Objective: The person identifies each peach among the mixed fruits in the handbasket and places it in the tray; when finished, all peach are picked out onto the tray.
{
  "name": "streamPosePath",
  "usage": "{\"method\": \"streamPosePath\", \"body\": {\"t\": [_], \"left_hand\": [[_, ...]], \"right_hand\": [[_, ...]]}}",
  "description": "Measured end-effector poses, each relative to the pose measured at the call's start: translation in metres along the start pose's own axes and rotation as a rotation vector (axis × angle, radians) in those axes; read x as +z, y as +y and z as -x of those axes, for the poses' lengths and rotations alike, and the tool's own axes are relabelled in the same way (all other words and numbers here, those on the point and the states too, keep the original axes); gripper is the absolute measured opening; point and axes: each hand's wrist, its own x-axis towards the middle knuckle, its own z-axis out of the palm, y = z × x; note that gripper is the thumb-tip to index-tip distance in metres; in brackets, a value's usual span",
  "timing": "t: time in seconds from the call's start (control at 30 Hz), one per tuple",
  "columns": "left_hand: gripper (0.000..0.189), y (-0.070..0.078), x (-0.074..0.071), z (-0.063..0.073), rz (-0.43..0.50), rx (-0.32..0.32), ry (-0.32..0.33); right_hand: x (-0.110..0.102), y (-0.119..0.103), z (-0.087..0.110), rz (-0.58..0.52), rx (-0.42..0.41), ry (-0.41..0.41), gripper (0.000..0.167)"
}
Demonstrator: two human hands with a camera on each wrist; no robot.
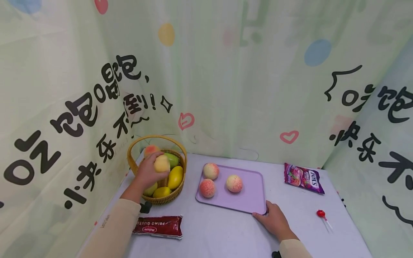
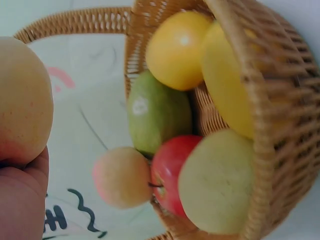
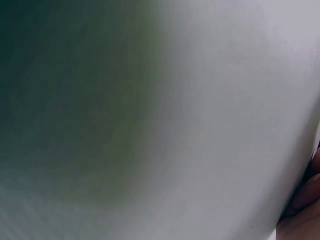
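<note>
My left hand (image 1: 149,174) grips a pale yellow peach (image 1: 162,164) above the wicker basket (image 1: 167,197). The left wrist view shows that peach (image 2: 22,100) close up, apart from the fruit below. Inside the basket are a green mango (image 2: 157,112), a red apple (image 2: 175,172), a pale green fruit (image 2: 217,182), another peach (image 2: 122,176) and yellow fruit (image 2: 180,50). My right hand (image 1: 274,219) holds the near right corner of a lilac tray (image 1: 250,193). Three peaches lie on it: one at the back (image 1: 211,171), one in front (image 1: 207,188) and one mid-tray (image 1: 234,183).
A dark red Primo Gusto packet (image 1: 158,227) lies in front of the basket, partly behind my left sleeve. At the right are a purple snack bag (image 1: 303,178) and a red lollipop (image 1: 321,213). Printed curtains (image 1: 226,89) enclose the white table (image 1: 206,229). The right wrist view is mostly blurred.
</note>
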Motion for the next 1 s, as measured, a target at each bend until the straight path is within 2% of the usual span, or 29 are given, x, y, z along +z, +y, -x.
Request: {"method": "streamPosePath", "body": {"t": [0.2,0.4,0.57,0.83,1.0], "left_hand": [[0.077,0.014,0.005,0.002,0.074,0.035,-0.02],[0.075,0.027,0.011,0.007,0.11,0.049,-0.023],[0.074,0.038,0.019,0.011,0.123,0.091,-0.026],[0.074,0.054,0.038,0.018,0.121,0.167,-0.079],[0.072,0.066,0.055,0.021,0.137,0.212,-0.139]], "right_hand": [[0.001,0.001,-0.001,-0.006,0.0,0.004,0.091],[0.002,0.003,-0.001,0.0,-0.003,0.005,0.092],[0.001,0.002,0.0,0.002,0.011,0.002,0.095],[0.002,0.001,0.0,-0.002,0.011,0.0,0.092],[0.001,-0.001,0.001,-0.002,0.011,0.0,0.09]]}}
